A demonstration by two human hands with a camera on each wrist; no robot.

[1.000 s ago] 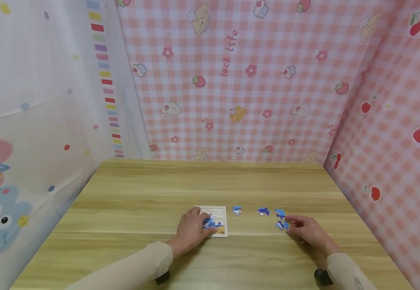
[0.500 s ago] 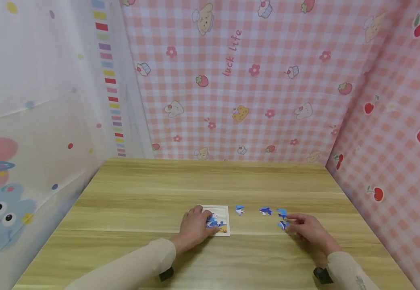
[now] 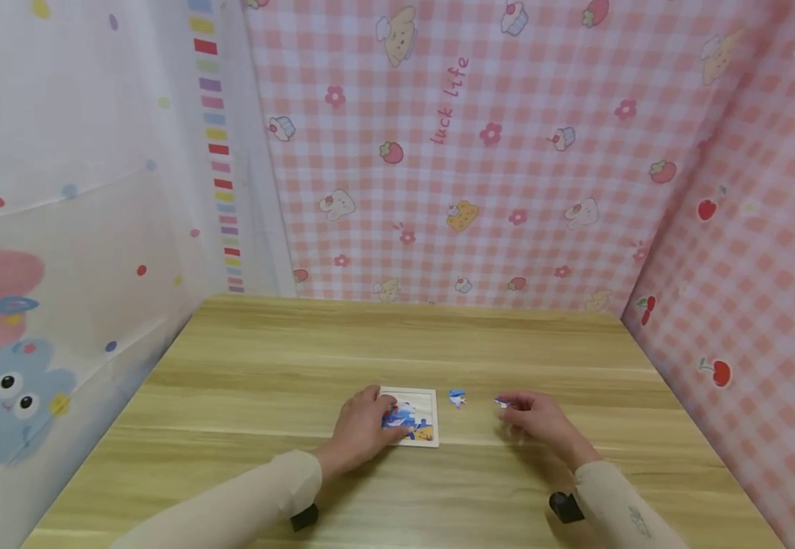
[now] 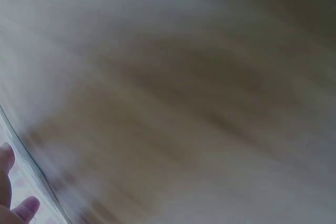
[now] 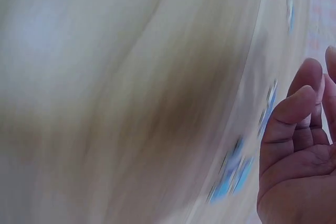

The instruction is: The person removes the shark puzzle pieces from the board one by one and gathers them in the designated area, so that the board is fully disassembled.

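My left hand (image 3: pixel 359 427) lies over the left side of a small white puzzle tray (image 3: pixel 436 419), its thumb and index finger on top. Part of the tray holds a fitted picture in blue, white and orange (image 3: pixel 423 433). My right hand (image 3: pixel 542 423) is to the right, fingertips right at a blue-and-white puzzle piece (image 3: pixel 501 402). In the right wrist view, the thumb and fingers of that hand (image 5: pixel 299 145) are loosely bent with nothing visible between them. Two blue pieces (image 5: pixel 226 179) lie on the table there; in the head view the hand hides them.
Another loose blue-and-white puzzle piece (image 3: pixel 457 398) lies between the tray and my right hand. Everything sits on a wood-grain table (image 3: pixel 288 343). A pink checked cloth (image 3: pixel 439 252) hangs behind it, with patterned cloths at both sides.
My right hand has moved left from the two rightmost pieces to the piece beside them. My left hand stays on the tray, its index finger slightly shifted. The head view has turned slightly.
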